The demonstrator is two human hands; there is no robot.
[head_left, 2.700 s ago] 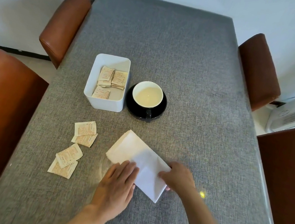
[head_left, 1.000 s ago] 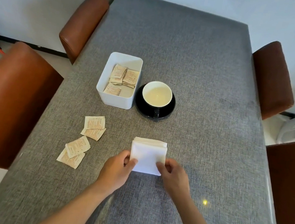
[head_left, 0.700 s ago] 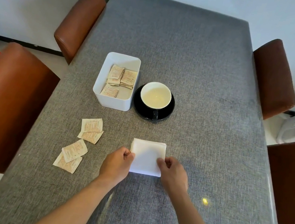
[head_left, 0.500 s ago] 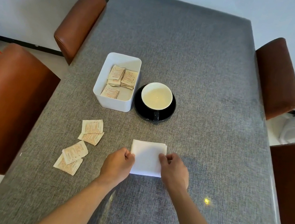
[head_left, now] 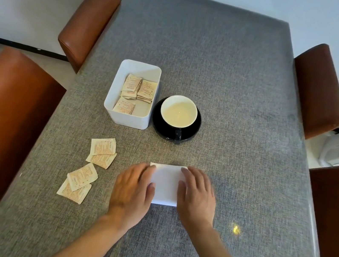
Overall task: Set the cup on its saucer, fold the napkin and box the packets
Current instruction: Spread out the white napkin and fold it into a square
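Four loose packets (head_left: pixel 90 165) lie lower left of centre, just left of the left hand (head_left: pixel 133 186), the nearer one. Box (head_left: pixel 126 119) above them, beside cup (head_left: pixel 178 111) on saucer (head_left: pixel 195 130). Both hands spread flat, pressing the folded napkin (head_left: pixel 166 184); right hand (head_left: pixel 196 194) farther off.

No text can be read here. The packets on the table (head_left: pixel 102 148) and the packets in the white box (head_left: pixel 139 88) carry small reddish print, but it is too small and blurred to make out any word, brand or number.
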